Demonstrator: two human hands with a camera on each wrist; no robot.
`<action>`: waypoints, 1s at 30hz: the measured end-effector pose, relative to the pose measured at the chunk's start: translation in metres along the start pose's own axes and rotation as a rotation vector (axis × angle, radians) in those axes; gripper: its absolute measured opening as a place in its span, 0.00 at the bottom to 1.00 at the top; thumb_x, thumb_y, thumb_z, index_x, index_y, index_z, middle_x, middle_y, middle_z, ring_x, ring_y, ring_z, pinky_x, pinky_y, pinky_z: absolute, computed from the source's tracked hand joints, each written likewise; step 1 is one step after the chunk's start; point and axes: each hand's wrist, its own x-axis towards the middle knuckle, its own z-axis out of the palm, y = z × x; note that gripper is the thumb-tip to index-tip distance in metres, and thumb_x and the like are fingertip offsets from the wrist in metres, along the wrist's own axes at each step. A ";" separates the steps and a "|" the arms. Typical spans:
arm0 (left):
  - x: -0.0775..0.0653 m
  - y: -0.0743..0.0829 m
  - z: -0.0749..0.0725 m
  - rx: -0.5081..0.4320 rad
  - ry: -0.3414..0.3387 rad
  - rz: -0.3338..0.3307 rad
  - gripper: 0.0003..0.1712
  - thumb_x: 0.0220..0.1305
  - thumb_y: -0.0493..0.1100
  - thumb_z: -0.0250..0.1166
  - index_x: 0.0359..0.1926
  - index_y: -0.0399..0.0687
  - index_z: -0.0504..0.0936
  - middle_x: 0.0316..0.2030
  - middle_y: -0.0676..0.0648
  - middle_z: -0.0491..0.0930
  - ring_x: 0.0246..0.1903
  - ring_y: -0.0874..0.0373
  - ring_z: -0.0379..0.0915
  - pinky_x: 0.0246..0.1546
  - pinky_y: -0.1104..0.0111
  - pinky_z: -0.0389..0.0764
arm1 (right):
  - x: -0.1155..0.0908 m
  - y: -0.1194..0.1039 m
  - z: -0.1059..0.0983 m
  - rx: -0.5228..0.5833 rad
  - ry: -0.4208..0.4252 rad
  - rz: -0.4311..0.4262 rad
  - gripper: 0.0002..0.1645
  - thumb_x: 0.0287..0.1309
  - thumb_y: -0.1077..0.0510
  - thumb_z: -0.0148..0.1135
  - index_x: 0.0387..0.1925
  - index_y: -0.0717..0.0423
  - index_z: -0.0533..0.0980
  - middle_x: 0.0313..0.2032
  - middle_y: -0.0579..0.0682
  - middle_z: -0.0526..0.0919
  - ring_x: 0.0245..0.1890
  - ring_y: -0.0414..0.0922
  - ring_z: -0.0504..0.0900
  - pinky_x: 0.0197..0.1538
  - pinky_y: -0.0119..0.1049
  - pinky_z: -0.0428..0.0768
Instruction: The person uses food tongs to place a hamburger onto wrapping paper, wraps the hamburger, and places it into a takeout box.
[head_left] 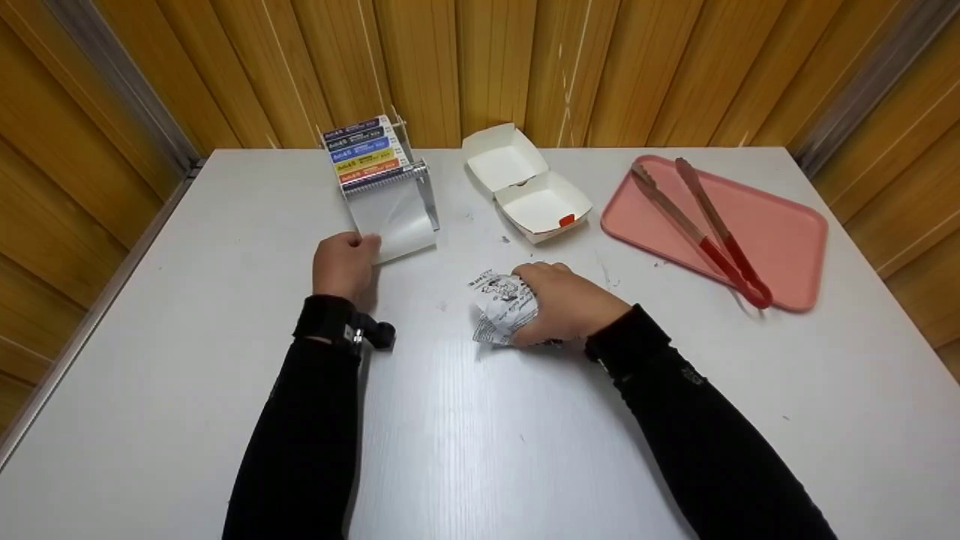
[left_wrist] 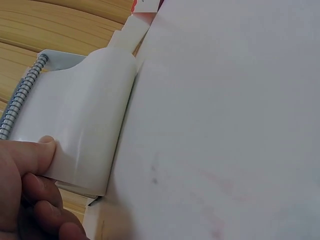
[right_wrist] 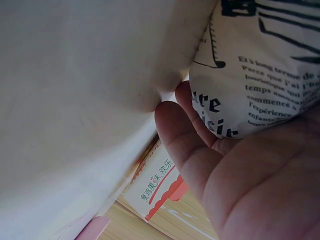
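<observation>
My left hand (head_left: 343,264) pinches the edge of a glossy white sheet (head_left: 394,221) between thumb and fingers. The sheet hangs curling from a small metal dispenser with a coil spring, faced with coloured label strips (head_left: 365,154). In the left wrist view, the thumb lies on top of the sheet (left_wrist: 75,115) with the fingers curled beneath. My right hand (head_left: 566,304) grips a printed paper-wrapped bundle (head_left: 506,304) low over the table. Black lettering covers its wrapper (right_wrist: 270,75) in the right wrist view; what is inside is hidden.
An opened white cardboard food box (head_left: 544,202) stands beyond the hands, its lid folded back. On the right, red-handled tongs (head_left: 720,247) lie across a pink tray (head_left: 780,225). A slatted wooden wall (head_left: 495,67) rises behind the white table (head_left: 435,435).
</observation>
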 end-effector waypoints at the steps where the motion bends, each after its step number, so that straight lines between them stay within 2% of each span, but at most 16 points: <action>1: 0.000 0.000 0.000 -0.001 -0.006 -0.005 0.26 0.75 0.53 0.61 0.19 0.49 0.67 0.19 0.53 0.60 0.27 0.52 0.59 0.28 0.65 0.61 | 0.000 0.000 0.000 -0.002 -0.001 0.002 0.56 0.41 0.45 0.84 0.72 0.49 0.68 0.59 0.49 0.77 0.60 0.49 0.72 0.62 0.47 0.76; 5: 0.000 0.000 -0.002 0.007 -0.025 -0.012 0.26 0.75 0.52 0.61 0.20 0.48 0.68 0.19 0.53 0.60 0.27 0.52 0.60 0.28 0.65 0.61 | 0.001 0.001 0.001 -0.003 -0.004 0.006 0.58 0.41 0.45 0.84 0.73 0.50 0.66 0.62 0.50 0.76 0.61 0.49 0.71 0.64 0.48 0.76; 12: -0.001 0.001 -0.004 0.030 -0.057 -0.020 0.21 0.75 0.53 0.60 0.27 0.45 0.78 0.23 0.51 0.70 0.30 0.52 0.65 0.30 0.65 0.66 | 0.001 0.000 0.001 0.007 -0.005 0.013 0.58 0.41 0.45 0.85 0.74 0.49 0.66 0.62 0.49 0.76 0.61 0.49 0.71 0.65 0.48 0.75; 15: -0.001 0.001 -0.005 0.044 -0.066 -0.019 0.21 0.75 0.53 0.60 0.28 0.43 0.80 0.24 0.50 0.71 0.30 0.51 0.66 0.31 0.65 0.66 | 0.000 0.000 0.000 0.009 -0.003 0.015 0.59 0.41 0.45 0.85 0.74 0.50 0.66 0.62 0.49 0.76 0.61 0.49 0.71 0.65 0.48 0.75; 22: -0.003 0.002 -0.006 0.065 -0.091 -0.038 0.21 0.76 0.53 0.59 0.38 0.40 0.86 0.37 0.43 0.80 0.38 0.49 0.70 0.37 0.64 0.70 | 0.000 0.000 -0.001 0.007 -0.010 0.008 0.60 0.42 0.44 0.85 0.75 0.51 0.65 0.65 0.49 0.75 0.65 0.49 0.70 0.69 0.49 0.74; 25: -0.003 0.003 -0.007 0.067 -0.101 -0.053 0.20 0.75 0.52 0.59 0.37 0.41 0.85 0.37 0.44 0.79 0.38 0.50 0.69 0.37 0.64 0.69 | -0.001 0.000 -0.001 0.006 -0.010 0.006 0.60 0.42 0.44 0.85 0.75 0.51 0.65 0.65 0.50 0.75 0.65 0.49 0.70 0.69 0.49 0.74; 30: -0.002 0.002 -0.006 0.084 -0.094 -0.031 0.20 0.73 0.50 0.59 0.24 0.45 0.73 0.24 0.51 0.64 0.29 0.52 0.62 0.30 0.65 0.63 | 0.000 0.000 0.000 0.011 0.005 -0.002 0.55 0.41 0.45 0.84 0.71 0.49 0.68 0.59 0.48 0.78 0.60 0.49 0.72 0.62 0.47 0.76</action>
